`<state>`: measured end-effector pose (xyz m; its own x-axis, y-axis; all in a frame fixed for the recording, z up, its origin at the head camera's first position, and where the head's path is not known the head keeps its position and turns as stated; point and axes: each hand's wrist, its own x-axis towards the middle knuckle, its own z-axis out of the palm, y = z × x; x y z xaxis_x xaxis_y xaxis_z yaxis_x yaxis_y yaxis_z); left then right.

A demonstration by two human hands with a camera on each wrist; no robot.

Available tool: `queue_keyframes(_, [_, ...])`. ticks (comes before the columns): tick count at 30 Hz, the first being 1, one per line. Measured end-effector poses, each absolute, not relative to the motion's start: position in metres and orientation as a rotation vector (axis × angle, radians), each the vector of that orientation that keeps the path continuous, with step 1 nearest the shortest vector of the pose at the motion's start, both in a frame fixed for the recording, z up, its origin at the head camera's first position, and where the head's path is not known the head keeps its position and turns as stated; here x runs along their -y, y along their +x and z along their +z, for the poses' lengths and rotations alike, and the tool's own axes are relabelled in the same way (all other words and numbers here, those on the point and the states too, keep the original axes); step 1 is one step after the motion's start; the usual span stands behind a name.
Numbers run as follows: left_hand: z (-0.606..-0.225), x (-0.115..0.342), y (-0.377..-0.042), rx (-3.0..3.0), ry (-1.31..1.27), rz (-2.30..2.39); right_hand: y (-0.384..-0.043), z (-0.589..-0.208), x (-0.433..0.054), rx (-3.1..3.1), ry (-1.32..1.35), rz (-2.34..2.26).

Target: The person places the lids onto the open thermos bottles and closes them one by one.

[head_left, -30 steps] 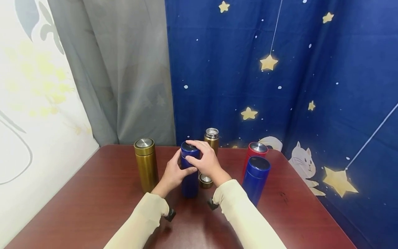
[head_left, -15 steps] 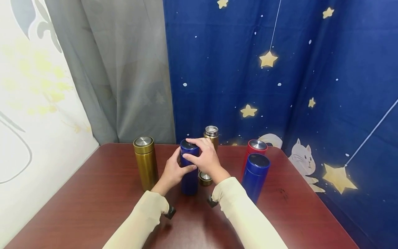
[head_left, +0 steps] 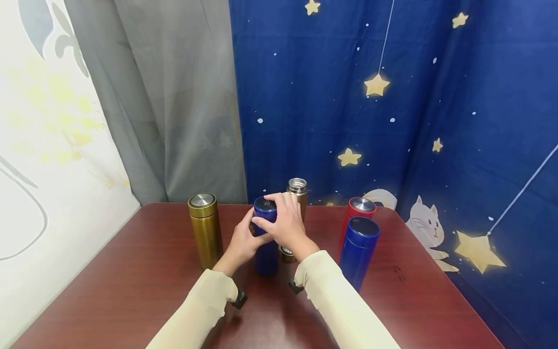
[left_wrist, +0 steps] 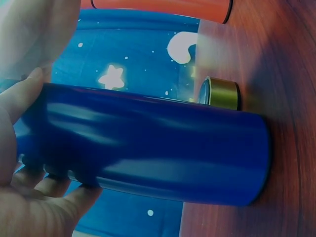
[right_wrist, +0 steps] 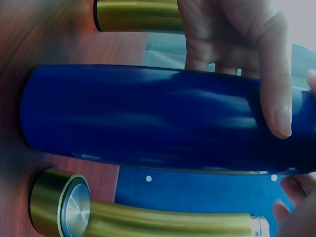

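A tall blue thermos [head_left: 267,261] stands upright at the middle of the table. My left hand [head_left: 242,242] grips its body from the left, thumb across the near side and fingers behind, as the left wrist view also shows on the blue wall [left_wrist: 163,143]. At the top, my right hand [head_left: 285,223] holds the dark-topped lid, its thumb on the near side and fingers over the far rim. Just behind the right hand rises a lidless gold thermos [head_left: 297,188] with a bare steel mouth. Its gold lid [right_wrist: 59,202] rests on the table close by.
To the left stands a capped gold thermos [head_left: 206,237]. On the right, a second blue thermos [head_left: 359,257] stands in front of a red thermos [head_left: 361,206]. The reddish-brown table [head_left: 122,291] ends at a blue star-patterned curtain [head_left: 314,87] and a grey curtain [head_left: 192,106].
My right hand has turned a little around the lid, its thumb shifting left across the near side. The left hand keeps its grip, and the blue thermos stays in place.
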<state>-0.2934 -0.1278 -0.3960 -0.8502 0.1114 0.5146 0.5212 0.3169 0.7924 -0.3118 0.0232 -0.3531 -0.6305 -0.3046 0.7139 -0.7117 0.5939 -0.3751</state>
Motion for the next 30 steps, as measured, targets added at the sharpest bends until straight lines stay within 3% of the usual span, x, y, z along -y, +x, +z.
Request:
queue_keyframes(8, [-0.393,0.127,-0.293,2.194,-0.574,-1.627,-0.314,-0.353,-0.035,2.192,0.962,1.378])
queue_keyframes(18, [-0.395,0.127,-0.292,2.191,-0.587,-1.644,-0.314,-0.352,-0.041,2.221,0.927,1.285])
queue_keyframes(30, [-0.368,0.123,-0.265,2.218,-0.599,-1.647,-0.313,-0.354,-0.036,2.137,0.882,1.153])
